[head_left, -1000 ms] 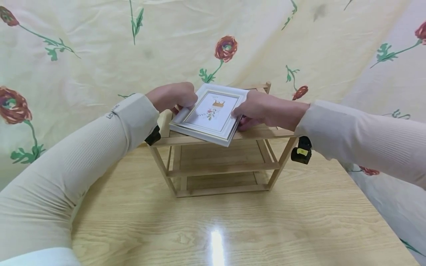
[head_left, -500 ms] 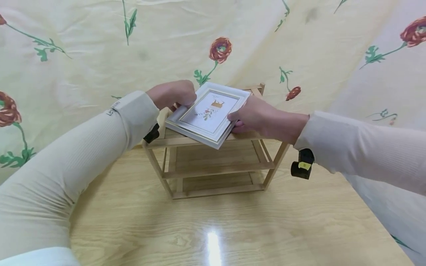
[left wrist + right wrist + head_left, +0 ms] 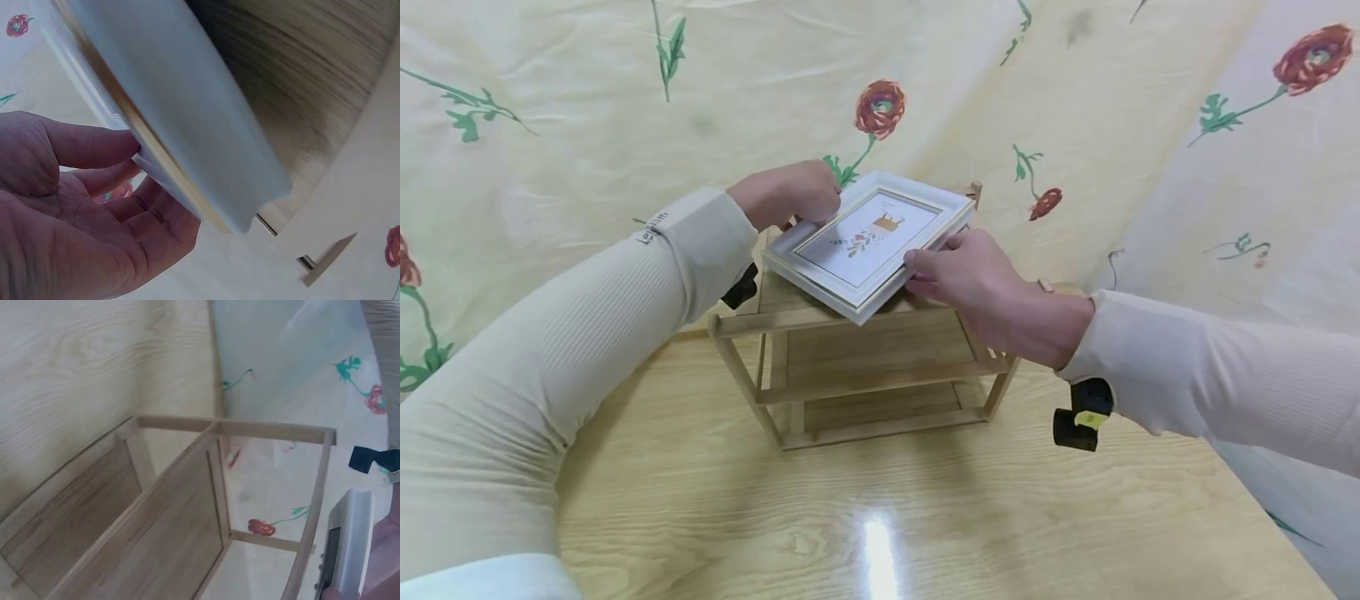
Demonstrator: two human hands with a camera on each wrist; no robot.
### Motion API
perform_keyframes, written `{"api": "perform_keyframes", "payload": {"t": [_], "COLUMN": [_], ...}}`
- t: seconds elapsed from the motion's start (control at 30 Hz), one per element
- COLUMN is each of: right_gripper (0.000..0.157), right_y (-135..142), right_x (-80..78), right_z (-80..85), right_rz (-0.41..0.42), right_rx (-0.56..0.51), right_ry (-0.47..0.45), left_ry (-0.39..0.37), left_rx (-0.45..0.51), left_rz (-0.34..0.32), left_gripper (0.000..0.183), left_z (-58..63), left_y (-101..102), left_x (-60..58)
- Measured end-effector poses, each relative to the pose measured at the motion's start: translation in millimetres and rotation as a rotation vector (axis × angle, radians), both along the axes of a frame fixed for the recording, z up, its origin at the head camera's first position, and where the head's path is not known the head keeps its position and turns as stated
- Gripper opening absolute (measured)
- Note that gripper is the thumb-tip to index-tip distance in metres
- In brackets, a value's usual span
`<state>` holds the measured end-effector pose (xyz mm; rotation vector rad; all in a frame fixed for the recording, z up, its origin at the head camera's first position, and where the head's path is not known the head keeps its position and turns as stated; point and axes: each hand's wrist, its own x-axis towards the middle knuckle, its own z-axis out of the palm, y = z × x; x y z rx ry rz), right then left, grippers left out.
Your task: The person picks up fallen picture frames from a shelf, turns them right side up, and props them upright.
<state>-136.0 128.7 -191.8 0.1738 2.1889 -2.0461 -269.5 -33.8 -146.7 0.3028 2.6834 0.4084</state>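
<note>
A white picture frame point(image 3: 904, 287) with thin gold lines holds a printed picture of a small orange animal and flowers. It is tilted above the top tier of a small wooden shelf rack point(image 3: 880, 383). My left hand point(image 3: 797, 196) pinches its left edge; the left wrist view shows the thumb of that hand point(image 3: 94, 206) against the frame's side point(image 3: 181, 94), fingers beneath. At the right edge, my right hand point(image 3: 977, 275) grips with the thumb at the front rim. Only a strip of the frame point(image 3: 353, 544) and part of the hand appear in the right wrist view.
The rack has three tiers and stands on a wood-grain tabletop point(image 3: 775, 517). Behind it hangs a cream cloth point(image 3: 760, 92) printed with red flowers. A black wrist camera point(image 3: 1078, 417) sits below the right sleeve.
The picture frame has shifted left over the rack and tipped, its right edge now higher. My right wrist has dropped lower, and the whole head view has drifted rightward.
</note>
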Motion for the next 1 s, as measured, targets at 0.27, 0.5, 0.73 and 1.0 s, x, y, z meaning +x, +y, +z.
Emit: {"api": "perform_keyframes", "payload": {"t": [0.27,0.5,0.73,1.0], "right_gripper": [0.051,0.048,0.039,0.034], "right_y": [5.2,6.6,5.8,5.7], "right_x": [4.1,3.6,5.7,8.8], "right_z": [-8.0,-12.8,-9.7,-20.0], "right_rz": [-0.031,-0.071,-0.061,-0.011], "right_rx": [-0.103,-0.215,-0.259,-0.252], "right_ry": [-0.060,-0.062,-0.087,-0.101], "left_ry": [-0.013,-0.024,0.014,0.071], "left_rx": [0.001,0.051,0.055,-0.005], "left_rz": [-0.066,-0.060,-0.150,-0.240], "left_gripper": [0.055,0.058,0.063,0.061], "left_z": [6.8,8.5,5.4,2.3], "left_y": [1.3,2.8,6.8,12.5], "left_x": [-2.3,-4.1,-5.8,-10.5]}}
